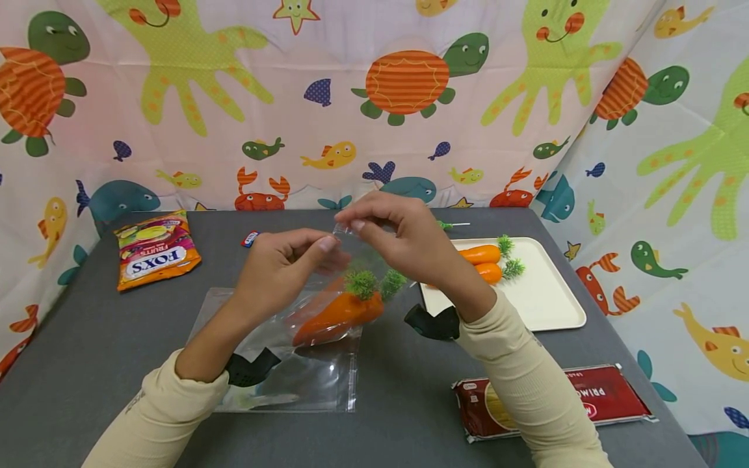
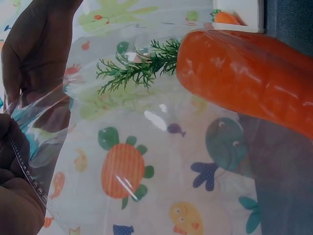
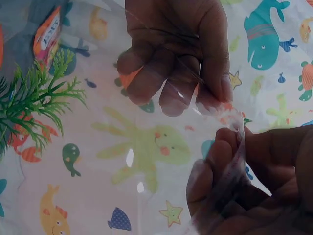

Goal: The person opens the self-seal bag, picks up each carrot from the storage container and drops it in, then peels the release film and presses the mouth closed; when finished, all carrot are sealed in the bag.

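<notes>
A clear plastic zip bag (image 1: 318, 302) is held up above the table with toy carrots (image 1: 336, 315) inside. Their green leafy tops (image 1: 361, 284) point toward the bag's upper end. My left hand (image 1: 275, 270) pinches the bag's top edge between thumb and fingers. Close beside it, my right hand (image 1: 404, 237) pinches the same edge a little higher and further right. The right wrist view shows the left hand (image 3: 178, 54) and right hand (image 3: 249, 181) close together at the edge. In the left wrist view, an orange carrot (image 2: 234, 73) shows through the film.
Another clear bag (image 1: 298, 393) lies flat beneath. A cream tray (image 1: 550, 292) with orange carrots (image 1: 482, 254) stands right. A red Primo packet (image 1: 614, 393) lies front right, partly behind the right sleeve. A Fox's sweets bag (image 1: 157, 252) and small blue-red packet (image 1: 249, 239) lie left.
</notes>
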{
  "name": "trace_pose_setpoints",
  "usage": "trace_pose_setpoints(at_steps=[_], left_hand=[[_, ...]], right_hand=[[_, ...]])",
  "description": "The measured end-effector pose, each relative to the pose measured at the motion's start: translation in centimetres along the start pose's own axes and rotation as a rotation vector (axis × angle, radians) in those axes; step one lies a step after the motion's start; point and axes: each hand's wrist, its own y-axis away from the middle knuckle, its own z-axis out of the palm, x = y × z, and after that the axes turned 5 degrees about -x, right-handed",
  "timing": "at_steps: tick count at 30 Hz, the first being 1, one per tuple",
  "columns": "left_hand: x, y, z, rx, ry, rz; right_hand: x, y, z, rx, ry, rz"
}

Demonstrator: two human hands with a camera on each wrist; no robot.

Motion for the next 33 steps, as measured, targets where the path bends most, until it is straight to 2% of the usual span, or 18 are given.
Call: trace_pose_setpoints(at_steps=[5, 16, 26, 33], left_hand=[[0.02, -0.02, -0.05, -0.003, -0.009, 0.023], [0.19, -0.06, -0.08, -0.004, -0.022, 0.016], [0.2, -0.06, 0.1, -0.009, 0.001, 0.028], [0.25, 0.0, 0.22, -0.006, 0.017, 0.027]], right_hand=[[-0.17, 0.11, -0.22, -0.04, 0.067, -0.034], [-0.34, 0.16, -0.43, -0.041, 0.204, -0.053], [-0.18, 0.18, -0.29, -0.065, 0.259, -0.066], [-0.37, 0.33, -0.59, -0.035, 0.276, -0.091]])
